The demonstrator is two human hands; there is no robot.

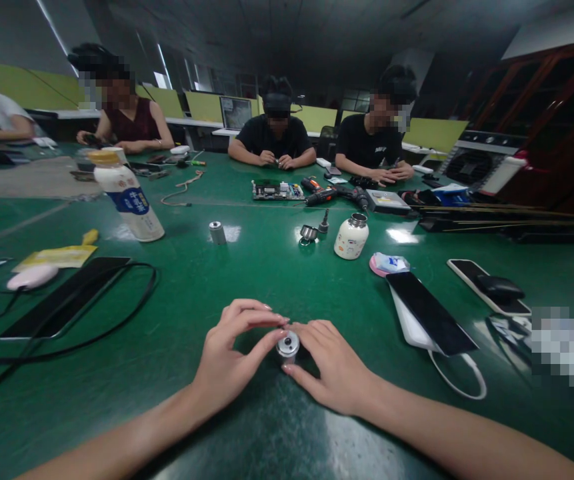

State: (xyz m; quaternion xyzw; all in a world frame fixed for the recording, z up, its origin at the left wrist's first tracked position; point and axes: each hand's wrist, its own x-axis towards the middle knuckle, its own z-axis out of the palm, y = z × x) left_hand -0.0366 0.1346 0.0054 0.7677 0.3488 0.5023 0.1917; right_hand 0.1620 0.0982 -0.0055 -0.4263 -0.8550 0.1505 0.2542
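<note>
Between my hands a small silver electric motor (287, 345) stands upright on the green table, its round end face up. My right hand (335, 368) curves about it from the right, thumb at the near side and fingers at the far side. From the left, my left hand (229, 357) has its thumb at the motor's upper rim, with the fingertips bunched just beyond. Whether every fingertip touches the metal is hard to tell. A second, similar silver motor (217, 233) stands farther off, left of centre.
At left are a milk-drink bottle (129, 203), a tablet (69, 297) and a looping black cable (149, 287). A white flask (351, 238), phone (431, 312) and mouse (501, 287) lie right. Power drills (319, 193) and a circuit board (277, 191) lie beyond; several people sit opposite.
</note>
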